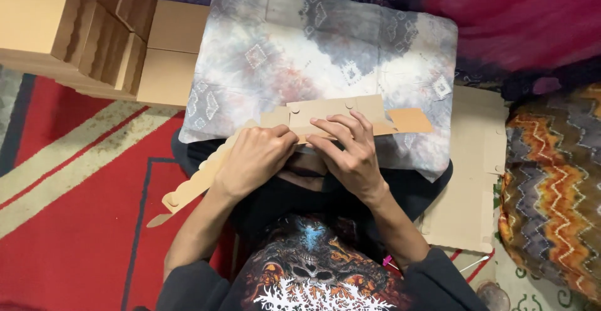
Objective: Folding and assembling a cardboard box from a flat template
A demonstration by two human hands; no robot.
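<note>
- Folding the flat cardboard blank [325, 114], I pinch its near edge with both hands: my left hand [253, 160] curls closed on the scalloped strip, my right hand [350, 151] presses fingers along the crease.
- I judge even pressure keeps the fold straight.
- Beyond my left fingers, folded boxes [81, 29] sit stacked; contents hidden.

place: looks like somebody's living room floor, home piecework setup
floor: red woven rug with cream stripes [75, 179], person sitting right on it
soft stuff: grey tie-dye cloth [325, 41] over the lap, zigzag-pattern orange cushion [554, 186] on the right
stock: stacks of flat brown cardboard blanks [81, 29] far left
</note>
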